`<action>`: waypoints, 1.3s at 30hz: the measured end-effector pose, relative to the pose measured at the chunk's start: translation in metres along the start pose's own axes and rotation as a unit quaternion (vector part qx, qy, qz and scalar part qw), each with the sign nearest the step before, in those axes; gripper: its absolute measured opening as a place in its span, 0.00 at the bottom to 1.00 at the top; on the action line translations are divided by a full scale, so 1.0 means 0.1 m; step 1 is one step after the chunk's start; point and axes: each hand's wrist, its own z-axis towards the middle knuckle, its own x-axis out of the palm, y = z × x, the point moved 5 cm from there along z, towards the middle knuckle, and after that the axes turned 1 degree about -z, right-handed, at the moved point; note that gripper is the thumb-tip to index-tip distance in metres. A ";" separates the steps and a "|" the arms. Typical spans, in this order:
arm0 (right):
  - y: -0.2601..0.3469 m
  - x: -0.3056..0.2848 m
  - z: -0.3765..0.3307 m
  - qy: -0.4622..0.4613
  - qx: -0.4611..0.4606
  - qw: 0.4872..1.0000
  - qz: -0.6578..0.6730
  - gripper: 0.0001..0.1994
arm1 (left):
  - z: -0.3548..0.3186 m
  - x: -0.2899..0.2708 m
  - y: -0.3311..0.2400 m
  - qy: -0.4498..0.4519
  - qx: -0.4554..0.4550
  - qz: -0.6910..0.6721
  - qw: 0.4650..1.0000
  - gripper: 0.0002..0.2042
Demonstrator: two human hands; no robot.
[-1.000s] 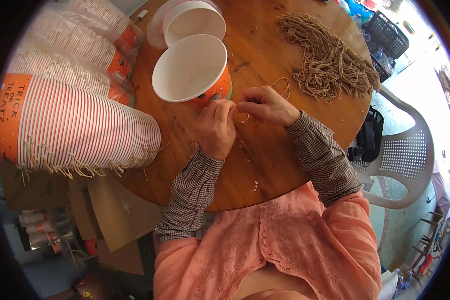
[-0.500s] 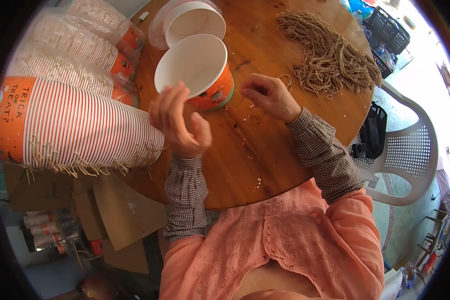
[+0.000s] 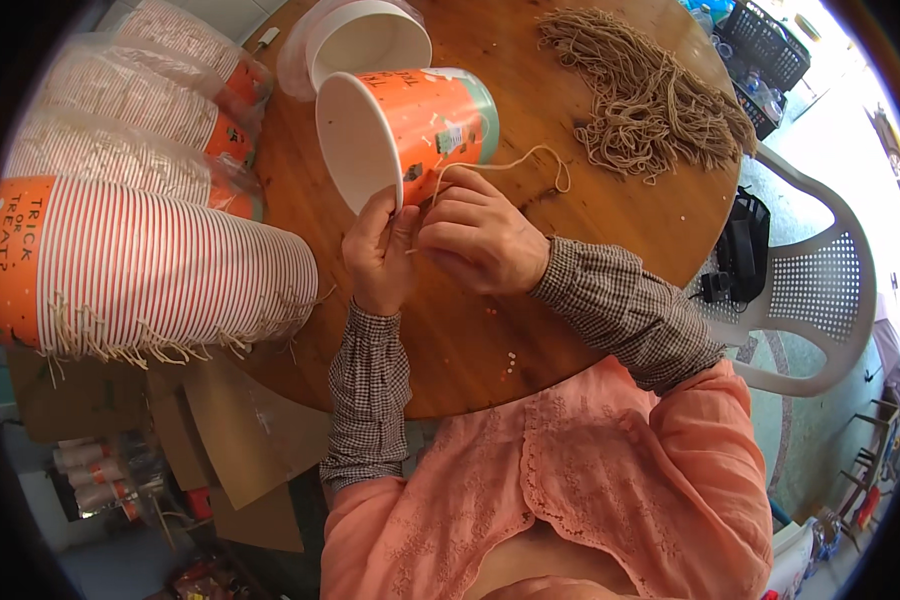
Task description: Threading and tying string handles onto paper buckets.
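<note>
Paper bucket tipped on wooden table, left hand at rim, right hand on cord

Room and surface, left to right. Far left: clear-bagged stacks (image 3: 120,145) of nested buckets, then a long unbagged nested stack (image 3: 185,265) on its side, orange end facing left, knotted cord ends (image 3: 140,338) fringing its lower edge. Below, past the table edge: brown cardboard (image 3: 245,435). Middle: round wooden table (image 3: 440,370), brown and glossy, with small white and pink bits (image 3: 511,362) near the front edge. Second bucket (image 3: 375,45), white inside, at the back. Right: tangled cord pile (image 3: 660,100) on the table; past the edge, black crates (image 3: 767,45), grey plastic chair (image 3: 820,300) with black bag (image 3: 745,240) on the seat, pale green floor (image 3: 795,455).

Hands, left to right. Left hand (image 3: 378,262): thumb and fingers pinch the near side of the rim of the orange paper bucket (image 3: 435,115). Bucket sits just beyond both hands, tilted, opening to the left, teal base to the right. Right hand (image 3: 482,235): just beside left, fingers curled and pressed together on the cord (image 3: 515,160); exact pinch point hidden. Cord runs up past the index finger, along the bucket's side, and loops right onto the table.
</note>
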 end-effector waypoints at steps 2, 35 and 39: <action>-0.01 0.03 -0.01 0.009 -0.003 1.000 -0.001 0.10 | 0.00 0.02 -0.01 0.021 -0.020 -0.054 0.998 0.12; -0.09 -0.08 -0.06 -0.041 0.127 0.991 0.021 0.05 | -0.06 -0.05 0.28 -0.076 -0.139 -0.111 0.981 0.10; -0.27 -0.10 -0.12 -0.118 0.270 0.952 0.085 0.06 | -0.11 -0.01 0.22 -0.049 -0.124 -0.085 0.987 0.11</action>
